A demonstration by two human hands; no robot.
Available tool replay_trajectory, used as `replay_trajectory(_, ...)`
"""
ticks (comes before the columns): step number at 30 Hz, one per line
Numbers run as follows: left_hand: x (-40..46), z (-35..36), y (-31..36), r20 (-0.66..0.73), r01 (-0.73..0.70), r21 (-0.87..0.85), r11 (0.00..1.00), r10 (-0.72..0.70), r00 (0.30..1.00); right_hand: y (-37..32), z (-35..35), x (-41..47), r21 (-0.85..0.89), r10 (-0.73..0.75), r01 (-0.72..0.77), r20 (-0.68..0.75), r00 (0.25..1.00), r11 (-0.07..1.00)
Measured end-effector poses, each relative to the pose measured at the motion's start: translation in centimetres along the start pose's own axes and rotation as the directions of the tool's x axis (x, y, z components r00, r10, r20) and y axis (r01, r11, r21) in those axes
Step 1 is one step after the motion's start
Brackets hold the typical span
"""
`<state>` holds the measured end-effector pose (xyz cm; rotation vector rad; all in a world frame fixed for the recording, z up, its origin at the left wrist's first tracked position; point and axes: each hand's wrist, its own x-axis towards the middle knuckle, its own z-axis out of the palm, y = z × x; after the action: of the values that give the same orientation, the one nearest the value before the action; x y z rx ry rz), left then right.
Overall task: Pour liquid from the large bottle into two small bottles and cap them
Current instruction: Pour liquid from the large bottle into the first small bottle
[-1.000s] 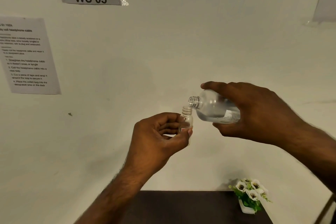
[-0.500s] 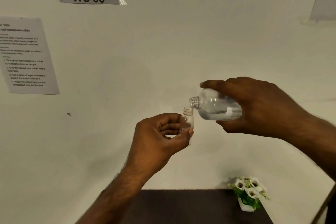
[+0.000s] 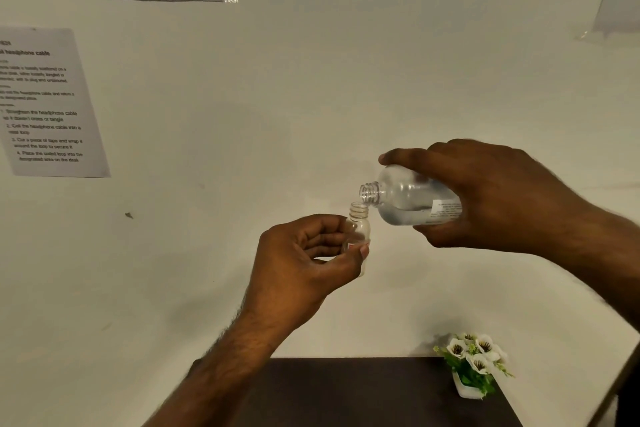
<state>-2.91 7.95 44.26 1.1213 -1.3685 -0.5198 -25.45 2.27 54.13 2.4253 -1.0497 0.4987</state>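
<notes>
Two bottles in air, above desk [image 3: 363, 392]. Right hand [image 3: 491, 194] wraps large bottle [image 3: 412, 198], long axis near horizontal, open neck pointing left, just above and right of small bottle [image 3: 359, 229] mouth. Left hand [image 3: 304, 263] pinches small bottle upright. No stream discernible.
</notes>
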Motion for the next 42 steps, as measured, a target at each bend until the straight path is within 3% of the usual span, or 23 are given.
replay_trajectory(42, -0.02, 0.06, -0.19, -0.002, -0.006, -0.045, 0.999, 0.005, 1.000, 0.42, -0.32, 0.45, -0.009, -0.058, 0.058, -0.003, 0.998, 0.998)
